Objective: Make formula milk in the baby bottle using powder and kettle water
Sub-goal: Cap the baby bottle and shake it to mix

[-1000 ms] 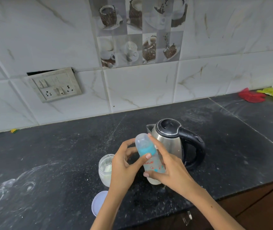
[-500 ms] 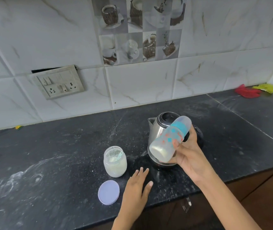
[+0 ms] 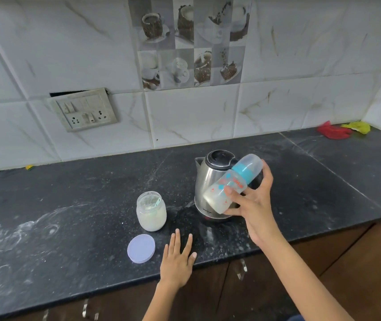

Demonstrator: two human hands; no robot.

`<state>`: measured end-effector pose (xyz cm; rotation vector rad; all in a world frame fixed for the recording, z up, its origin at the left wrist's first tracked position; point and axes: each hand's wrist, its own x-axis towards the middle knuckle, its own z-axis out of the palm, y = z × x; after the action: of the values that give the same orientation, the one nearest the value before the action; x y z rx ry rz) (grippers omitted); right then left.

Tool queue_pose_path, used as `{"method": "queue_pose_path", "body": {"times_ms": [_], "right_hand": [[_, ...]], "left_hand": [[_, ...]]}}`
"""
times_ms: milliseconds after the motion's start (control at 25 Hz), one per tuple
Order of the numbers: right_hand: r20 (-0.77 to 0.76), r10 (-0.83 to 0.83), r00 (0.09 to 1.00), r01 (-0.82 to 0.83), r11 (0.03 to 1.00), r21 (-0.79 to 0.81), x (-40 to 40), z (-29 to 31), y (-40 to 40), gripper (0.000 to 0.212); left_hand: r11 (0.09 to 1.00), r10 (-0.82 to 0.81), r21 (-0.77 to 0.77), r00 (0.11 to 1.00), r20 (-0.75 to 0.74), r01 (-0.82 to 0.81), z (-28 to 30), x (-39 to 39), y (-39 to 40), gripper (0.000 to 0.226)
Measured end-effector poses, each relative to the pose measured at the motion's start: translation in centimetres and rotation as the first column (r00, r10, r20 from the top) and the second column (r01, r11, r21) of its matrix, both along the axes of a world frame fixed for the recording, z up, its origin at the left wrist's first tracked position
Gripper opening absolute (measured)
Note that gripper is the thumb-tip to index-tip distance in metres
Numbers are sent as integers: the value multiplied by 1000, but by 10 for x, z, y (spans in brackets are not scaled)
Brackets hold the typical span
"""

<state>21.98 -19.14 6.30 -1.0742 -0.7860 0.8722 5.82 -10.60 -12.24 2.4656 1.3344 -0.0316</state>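
One capped, tilted baby bottle (image 3: pixel 232 184)

A home kitchen – black stone counter (image 3: pixel 69 205), marble-look wall tiles (image 3: pixel 277 66), steel kettle (image 3: pixel 210 181), switchboard (image 3: pixel 85 110)

Soft, even indoor light fills the scene; shadows are faint. The steel electric kettle (image 3: pixel 210 181) carries dull reflections, the dusty black stone tabletop (image 3: pixel 80 205) a pale sheen. Wide-angle bending curves the white marble-patterned wall tiles (image 3: pixel 300 54) near the edges; focus is slightly soft

Black speckled table (image 3: pixel 92 205); steel kettle (image 3: pixel 210 181) with black lid; clear bottle (image 3: pixel 231 184), blue collar, orange prints; lilac lid (image 3: pixel 141 248).
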Motion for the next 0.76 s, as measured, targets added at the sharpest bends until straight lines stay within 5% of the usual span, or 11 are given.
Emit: {"method": "queue_pose_path", "body": {"times_ms": [160, 560, 680, 760], "right_hand": [[-15, 126, 992, -127, 989, -70, 5, -4, -18, 92], [-140, 63, 988, -66, 998, -18, 14, -10, -22, 88], [-27, 217, 976, -219, 967, -128, -4, -19, -25, 91], [-60, 154, 986, -158, 985, -76, 3, -20, -22, 91]], "left_hand": [[999, 5, -31, 999, -46, -6, 3, 1, -3, 58], [998, 8, -60, 999, -31, -10, 0, 2, 1, 57], [998, 20, -64, 1000, -24, -22, -5, 2, 2, 58], [998, 22, -66, 1000, -17, -23, -5, 1, 4, 62]]}}
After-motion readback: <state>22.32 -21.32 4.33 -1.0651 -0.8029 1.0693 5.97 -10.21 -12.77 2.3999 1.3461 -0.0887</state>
